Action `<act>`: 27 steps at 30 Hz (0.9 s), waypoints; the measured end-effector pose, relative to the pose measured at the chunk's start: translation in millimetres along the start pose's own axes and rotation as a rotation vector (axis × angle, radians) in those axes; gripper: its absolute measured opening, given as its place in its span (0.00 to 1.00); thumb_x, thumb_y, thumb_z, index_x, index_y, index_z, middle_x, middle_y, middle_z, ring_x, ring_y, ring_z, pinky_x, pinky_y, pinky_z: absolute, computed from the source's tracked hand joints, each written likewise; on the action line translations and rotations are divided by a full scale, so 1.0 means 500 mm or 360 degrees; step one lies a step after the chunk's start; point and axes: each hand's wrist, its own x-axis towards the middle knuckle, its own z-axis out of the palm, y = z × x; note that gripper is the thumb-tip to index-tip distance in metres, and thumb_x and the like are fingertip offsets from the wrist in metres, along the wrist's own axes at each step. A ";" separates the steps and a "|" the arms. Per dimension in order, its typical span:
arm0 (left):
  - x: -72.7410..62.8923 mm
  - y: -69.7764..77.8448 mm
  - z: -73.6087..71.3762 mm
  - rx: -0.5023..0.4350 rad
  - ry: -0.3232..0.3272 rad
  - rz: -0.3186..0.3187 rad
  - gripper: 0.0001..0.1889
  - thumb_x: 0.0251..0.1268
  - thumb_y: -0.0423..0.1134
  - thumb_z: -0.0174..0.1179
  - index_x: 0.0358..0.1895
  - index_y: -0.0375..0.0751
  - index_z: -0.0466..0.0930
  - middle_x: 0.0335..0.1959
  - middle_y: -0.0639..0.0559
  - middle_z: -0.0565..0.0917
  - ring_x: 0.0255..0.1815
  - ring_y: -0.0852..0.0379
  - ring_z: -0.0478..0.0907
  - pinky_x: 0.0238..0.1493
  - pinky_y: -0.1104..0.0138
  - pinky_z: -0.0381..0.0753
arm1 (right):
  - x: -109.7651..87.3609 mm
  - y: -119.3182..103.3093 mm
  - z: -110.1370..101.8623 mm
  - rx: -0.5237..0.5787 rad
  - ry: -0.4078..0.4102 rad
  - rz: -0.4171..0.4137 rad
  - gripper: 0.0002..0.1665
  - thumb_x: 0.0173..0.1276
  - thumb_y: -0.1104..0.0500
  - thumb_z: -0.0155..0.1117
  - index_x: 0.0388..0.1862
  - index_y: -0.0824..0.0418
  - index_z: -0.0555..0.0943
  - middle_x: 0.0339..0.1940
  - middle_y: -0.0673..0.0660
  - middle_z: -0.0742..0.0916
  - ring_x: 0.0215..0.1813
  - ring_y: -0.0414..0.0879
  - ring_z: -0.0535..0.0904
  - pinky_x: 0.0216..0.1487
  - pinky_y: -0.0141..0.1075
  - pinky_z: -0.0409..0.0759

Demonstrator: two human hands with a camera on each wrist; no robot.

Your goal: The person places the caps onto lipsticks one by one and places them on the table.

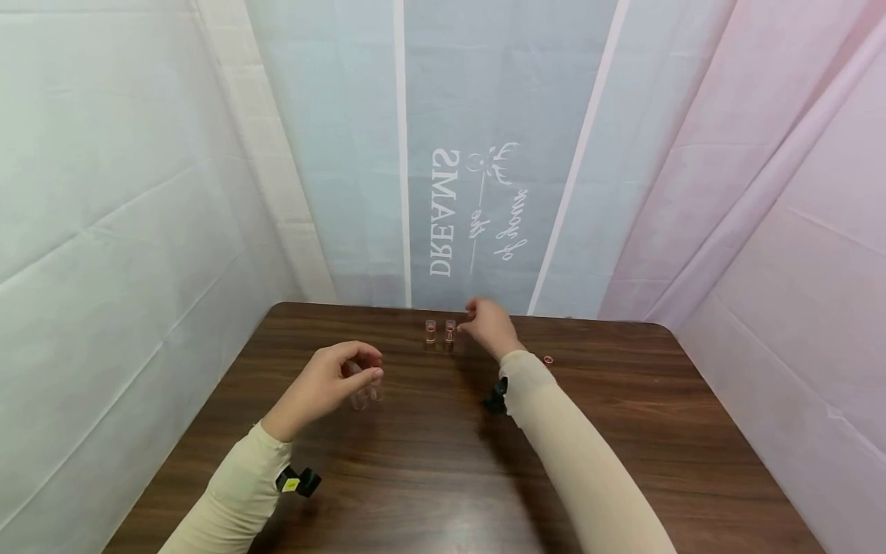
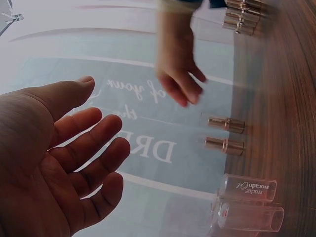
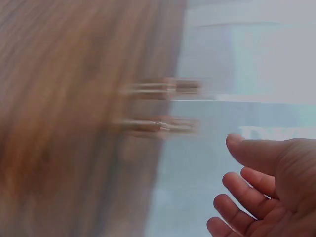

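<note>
Two small rose-gold lipstick tubes without caps [image 2: 229, 124] [image 3: 158, 126] stand upright side by side near the table's far edge. My right hand [image 1: 490, 327] hovers just right of them, its fingers loosely bent and holding nothing; the right wrist view is blurred. Over the left part of the table, my left hand [image 1: 325, 381] is held in the air, palm and bent fingers around nothing. Below it stand clear lipstick caps [image 2: 251, 217], one printed with "avocado Oil", partly hidden by the hand in the head view.
Several more rose-gold tubes [image 2: 242, 17] stand on the right side, mostly behind the right forearm in the head view. The dark wood table [image 1: 429, 477] ends at a hanging cloth [image 1: 484, 92] with mirrored lettering. White cloth walls [image 1: 124, 192] flank both sides.
</note>
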 end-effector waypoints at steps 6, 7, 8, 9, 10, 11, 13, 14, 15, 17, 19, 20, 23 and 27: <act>0.001 0.000 0.000 0.0028 -0.0003 0.0009 0.12 0.70 0.51 0.67 0.52 0.54 0.84 0.40 0.62 0.86 0.33 0.54 0.82 0.35 0.66 0.81 | -0.067 -0.001 -0.079 0.0091 0.0168 -0.0234 0.24 0.68 0.54 0.73 0.60 0.61 0.80 0.55 0.58 0.86 0.59 0.55 0.82 0.61 0.51 0.78; 0.001 0.000 0.000 0.0026 -0.0004 0.0009 0.13 0.70 0.51 0.67 0.52 0.54 0.84 0.40 0.62 0.86 0.33 0.54 0.82 0.36 0.66 0.81 | -0.084 0.003 -0.087 0.0112 0.0194 -0.0288 0.23 0.69 0.54 0.72 0.59 0.61 0.81 0.55 0.58 0.86 0.59 0.55 0.82 0.61 0.51 0.78; 0.001 0.000 0.000 0.0024 -0.0003 0.0008 0.13 0.70 0.51 0.67 0.52 0.54 0.84 0.40 0.62 0.86 0.34 0.53 0.82 0.36 0.66 0.81 | -0.102 0.007 -0.093 0.0137 0.0217 -0.0332 0.21 0.70 0.54 0.72 0.58 0.61 0.81 0.54 0.58 0.86 0.59 0.55 0.82 0.61 0.51 0.78; 0.001 -0.001 0.001 0.0024 0.0000 0.0009 0.13 0.69 0.51 0.67 0.52 0.54 0.84 0.40 0.62 0.86 0.34 0.53 0.82 0.35 0.66 0.81 | -0.121 0.011 -0.098 0.0161 0.0228 -0.0363 0.20 0.70 0.54 0.72 0.57 0.60 0.81 0.54 0.58 0.86 0.59 0.54 0.81 0.61 0.51 0.78; 0.000 -0.002 0.001 0.0019 0.0000 0.0009 0.13 0.69 0.51 0.67 0.52 0.54 0.84 0.40 0.62 0.86 0.33 0.53 0.82 0.35 0.66 0.81 | -0.141 0.015 -0.103 0.0175 0.0237 -0.0390 0.20 0.71 0.54 0.72 0.57 0.60 0.81 0.54 0.57 0.86 0.59 0.54 0.81 0.60 0.51 0.78; 0.000 -0.002 0.002 0.0016 -0.0002 0.0006 0.13 0.69 0.51 0.67 0.51 0.54 0.84 0.40 0.62 0.86 0.33 0.53 0.82 0.35 0.66 0.81 | -0.160 0.020 -0.107 0.0185 0.0244 -0.0410 0.20 0.71 0.53 0.72 0.57 0.59 0.82 0.54 0.56 0.86 0.59 0.53 0.81 0.60 0.51 0.79; 0.000 -0.004 0.005 -0.0006 -0.0017 0.0000 0.12 0.69 0.51 0.67 0.51 0.54 0.84 0.39 0.61 0.86 0.32 0.54 0.82 0.33 0.66 0.82 | -0.196 0.028 -0.114 0.0192 0.0262 -0.0448 0.19 0.71 0.53 0.71 0.57 0.59 0.82 0.53 0.55 0.86 0.58 0.52 0.81 0.59 0.52 0.80; 0.000 -0.004 0.007 -0.0022 -0.0027 -0.0007 0.12 0.69 0.51 0.67 0.51 0.54 0.84 0.38 0.60 0.86 0.31 0.55 0.82 0.32 0.65 0.82 | -0.213 0.033 -0.116 0.0196 0.0268 -0.0462 0.19 0.71 0.53 0.71 0.57 0.58 0.82 0.53 0.54 0.86 0.58 0.52 0.81 0.58 0.52 0.80; 0.000 -0.004 0.008 -0.0034 -0.0036 -0.0016 0.12 0.69 0.51 0.67 0.51 0.55 0.84 0.38 0.60 0.86 0.30 0.56 0.82 0.30 0.65 0.83 | -0.230 0.038 -0.119 0.0196 0.0277 -0.0474 0.19 0.71 0.53 0.71 0.57 0.58 0.82 0.52 0.53 0.86 0.57 0.51 0.81 0.58 0.51 0.81; -0.001 -0.005 0.012 -0.0052 -0.0055 -0.0026 0.12 0.70 0.52 0.66 0.51 0.55 0.83 0.38 0.58 0.87 0.29 0.57 0.82 0.28 0.64 0.83 | -0.259 0.051 -0.123 0.0177 0.0298 -0.0496 0.18 0.71 0.53 0.71 0.57 0.56 0.83 0.51 0.52 0.86 0.54 0.49 0.81 0.54 0.50 0.82; -0.002 -0.004 0.014 -0.0048 -0.0062 -0.0026 0.12 0.70 0.52 0.66 0.51 0.56 0.83 0.38 0.58 0.87 0.28 0.58 0.83 0.29 0.64 0.83 | -0.285 0.065 -0.125 0.0173 0.0308 -0.0497 0.16 0.71 0.53 0.72 0.55 0.55 0.84 0.49 0.50 0.86 0.50 0.46 0.81 0.50 0.47 0.83; -0.002 -0.004 0.014 -0.0037 -0.0059 -0.0026 0.12 0.70 0.52 0.66 0.51 0.56 0.84 0.39 0.58 0.87 0.29 0.58 0.83 0.30 0.64 0.83 | -0.296 0.073 -0.126 0.0162 0.0314 -0.0494 0.15 0.71 0.53 0.72 0.54 0.53 0.84 0.48 0.49 0.85 0.48 0.44 0.81 0.47 0.44 0.83; -0.004 -0.002 0.011 0.0006 -0.0033 -0.0015 0.11 0.69 0.50 0.67 0.51 0.56 0.84 0.40 0.60 0.86 0.31 0.57 0.83 0.34 0.65 0.82 | -0.322 0.093 -0.131 0.0170 0.0329 -0.0496 0.13 0.70 0.55 0.73 0.52 0.52 0.84 0.46 0.48 0.85 0.42 0.43 0.80 0.41 0.38 0.82; -0.002 -0.001 0.004 0.0025 -0.0019 -0.0005 0.12 0.69 0.49 0.68 0.51 0.55 0.84 0.40 0.61 0.86 0.31 0.58 0.82 0.36 0.66 0.82 | -0.337 0.103 -0.145 0.0189 0.0418 -0.0531 0.13 0.68 0.58 0.74 0.50 0.53 0.85 0.46 0.48 0.86 0.43 0.42 0.79 0.42 0.33 0.81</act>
